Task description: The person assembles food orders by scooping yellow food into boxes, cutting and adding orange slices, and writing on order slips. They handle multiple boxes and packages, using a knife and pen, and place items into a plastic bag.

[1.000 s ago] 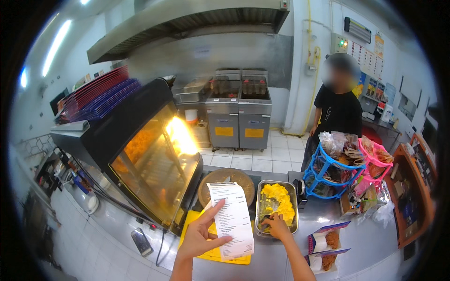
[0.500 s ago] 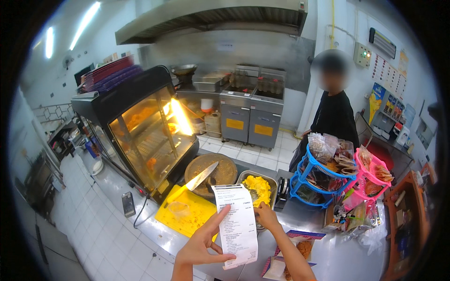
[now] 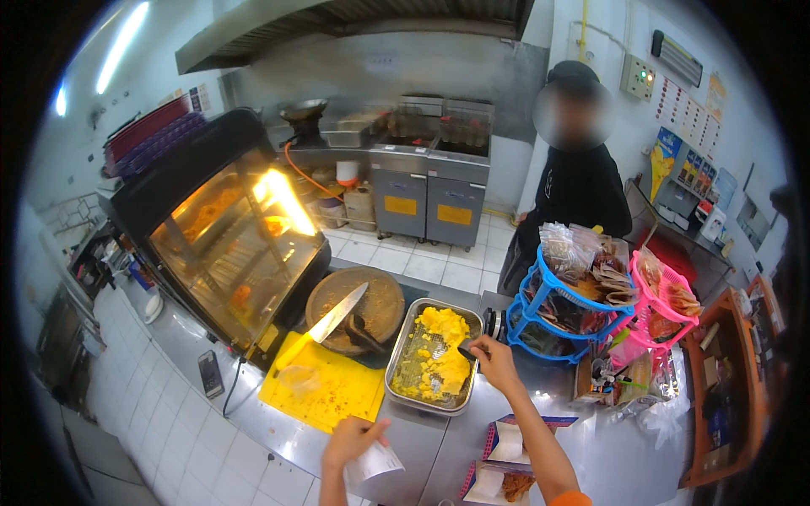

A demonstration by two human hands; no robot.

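the left hand is closed around one end of a white printed paper slip, low in front of the flat yellow plastic cutting board. the right hand pinches a small dark utensil at the right side of the rectangular silver metal tray, beside the crumbly yellow food. the slip should be light, limp and easily creased, best pinched by an edge; the utensil looks stiff, best held at its upper end.
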